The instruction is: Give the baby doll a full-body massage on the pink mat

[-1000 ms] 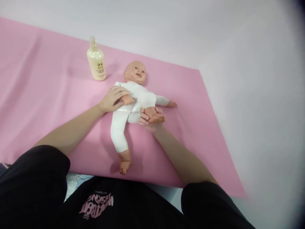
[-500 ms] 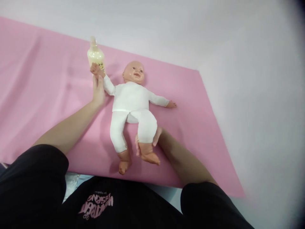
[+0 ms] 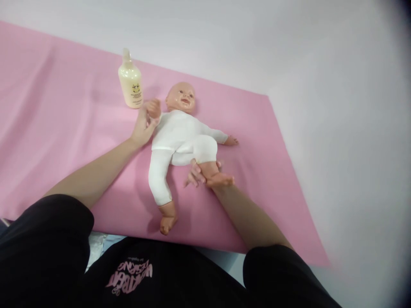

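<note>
A baby doll (image 3: 180, 128) in white clothes lies face up on a pink sheet (image 3: 64, 128). My left hand (image 3: 144, 128) is closed around the doll's arm near its fist, which is bent in toward the shoulder. Under the doll's raised and bent leg, my right hand (image 3: 199, 174) grips the lower leg from behind, with several fingertips showing past the ankle. The doll's other leg lies stretched toward me, and its other arm rests out to the right.
A pump bottle (image 3: 131, 85) of pale yellow liquid stands on the sheet just beyond my left hand. Behind and to the right of the pink surface is a white wall (image 3: 337, 107). The sheet's near edge runs along my black shirt (image 3: 173, 273).
The doll's held arm has been brought inward toward its chest by my left hand. Its held leg has been raised and bent toward the body, with my right hand moving up.
</note>
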Available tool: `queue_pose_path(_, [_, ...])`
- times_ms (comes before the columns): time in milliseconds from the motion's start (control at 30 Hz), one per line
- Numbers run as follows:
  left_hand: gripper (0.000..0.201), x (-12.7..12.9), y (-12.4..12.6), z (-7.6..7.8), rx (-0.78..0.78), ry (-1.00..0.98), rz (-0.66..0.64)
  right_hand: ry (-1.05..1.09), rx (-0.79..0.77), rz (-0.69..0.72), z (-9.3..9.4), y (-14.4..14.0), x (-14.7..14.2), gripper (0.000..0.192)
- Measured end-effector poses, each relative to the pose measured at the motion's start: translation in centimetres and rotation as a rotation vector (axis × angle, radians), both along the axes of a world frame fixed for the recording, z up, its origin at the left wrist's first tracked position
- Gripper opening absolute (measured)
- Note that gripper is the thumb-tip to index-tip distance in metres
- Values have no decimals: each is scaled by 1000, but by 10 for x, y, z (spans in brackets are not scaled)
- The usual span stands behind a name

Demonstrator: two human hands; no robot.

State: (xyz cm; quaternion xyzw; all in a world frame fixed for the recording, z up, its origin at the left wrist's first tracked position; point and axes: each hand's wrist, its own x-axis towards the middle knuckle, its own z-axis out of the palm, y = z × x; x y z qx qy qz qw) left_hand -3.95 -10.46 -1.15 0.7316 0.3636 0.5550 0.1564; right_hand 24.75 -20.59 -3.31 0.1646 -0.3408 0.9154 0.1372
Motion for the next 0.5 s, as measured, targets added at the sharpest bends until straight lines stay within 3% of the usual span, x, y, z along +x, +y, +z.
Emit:
queue_pose_path(100, [69, 10, -15, 16, 57, 299, -172, -45, -139, -238, 15, 2, 4, 50])
queue_pose_path(200, [54, 14, -22, 26, 96, 428, -244, -109, -202, -364, 27, 2, 3, 46])
queue_pose_path(333, [48, 14, -22, 25, 105, 433, -246, -174, -196, -407, 29, 1, 1, 47])
queue_pose_path(500, [63, 10, -21, 20, 64, 300, -173, -153, -96, -352, 23, -2, 0, 50])
